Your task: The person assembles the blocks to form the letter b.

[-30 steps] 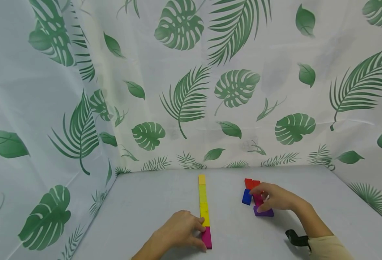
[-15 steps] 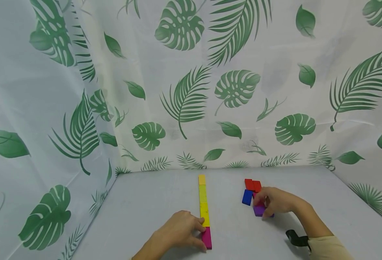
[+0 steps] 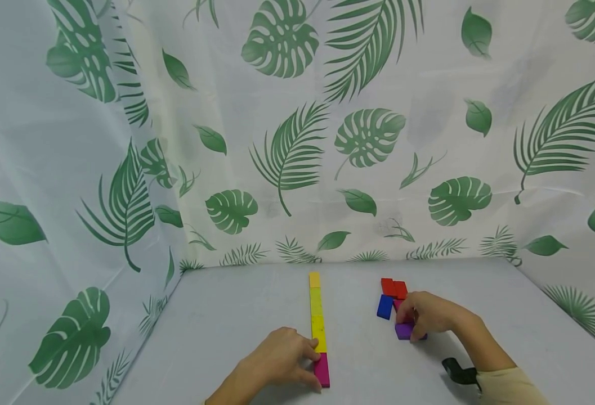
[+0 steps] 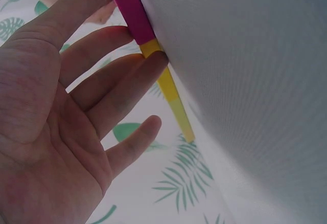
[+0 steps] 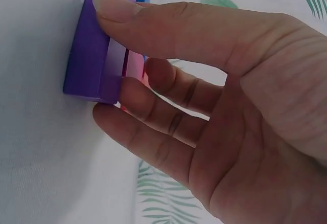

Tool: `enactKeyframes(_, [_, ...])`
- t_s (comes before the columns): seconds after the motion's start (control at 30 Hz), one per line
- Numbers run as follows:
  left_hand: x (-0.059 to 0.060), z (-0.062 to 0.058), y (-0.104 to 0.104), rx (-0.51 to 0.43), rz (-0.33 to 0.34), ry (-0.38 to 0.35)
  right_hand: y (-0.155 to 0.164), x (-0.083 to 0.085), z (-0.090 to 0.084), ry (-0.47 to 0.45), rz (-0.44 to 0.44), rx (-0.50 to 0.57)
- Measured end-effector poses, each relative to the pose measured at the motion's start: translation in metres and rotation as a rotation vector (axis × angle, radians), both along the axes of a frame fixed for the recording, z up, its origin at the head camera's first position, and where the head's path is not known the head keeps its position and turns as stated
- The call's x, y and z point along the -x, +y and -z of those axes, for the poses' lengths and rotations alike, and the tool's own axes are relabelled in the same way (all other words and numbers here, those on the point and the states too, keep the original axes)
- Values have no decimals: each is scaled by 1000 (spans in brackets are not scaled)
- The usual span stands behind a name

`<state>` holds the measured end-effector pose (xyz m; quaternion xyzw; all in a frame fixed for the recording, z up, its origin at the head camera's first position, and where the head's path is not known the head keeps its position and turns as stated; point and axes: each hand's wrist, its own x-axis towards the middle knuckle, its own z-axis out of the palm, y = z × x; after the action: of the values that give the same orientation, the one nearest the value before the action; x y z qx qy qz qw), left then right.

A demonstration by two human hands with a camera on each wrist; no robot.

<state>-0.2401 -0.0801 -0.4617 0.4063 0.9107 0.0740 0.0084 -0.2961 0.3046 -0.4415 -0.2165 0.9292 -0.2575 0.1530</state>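
A straight row of flat blocks runs away from me in the head view, with a magenta block (image 3: 322, 371) nearest and yellow blocks (image 3: 318, 332) beyond. My left hand (image 3: 284, 357) rests along the row's left side. Its thumb touches the magenta block, and its fingertips touch the magenta and nearest yellow blocks. To the right, my right hand (image 3: 436, 312) pinches a purple block (image 5: 89, 50), thumb on the near face and fingers on the opposite side. Behind it, a second magenta block (image 3: 397, 304) is partly hidden by the fingers.
Two red blocks (image 3: 388, 287) and a blue block (image 3: 385, 307) lie just beyond and left of my right hand. A black strap-like object (image 3: 459, 371) sits by the right sleeve. A leaf-patterned sheet (image 3: 297, 169) hangs behind the white tabletop (image 3: 226, 304).
My right hand has drawn back toward me from the red and second magenta blocks, and now its fingers close round the purple block. My left hand has stayed in place.
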Motion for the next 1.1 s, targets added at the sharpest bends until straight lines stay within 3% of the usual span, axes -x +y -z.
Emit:
enactKeyframes(0.37, [-1,-1,-1,-5,8,12,-10,-5,-3,36,-16,-35])
enactKeyframes(0.7, [0,-1,-1,2,15,16,-33,-15,-10,-10,48,-105])
enactKeyframes(1.1, [0,0,-1,-4,21,23,-45,-14,-4,56,-49,-63])
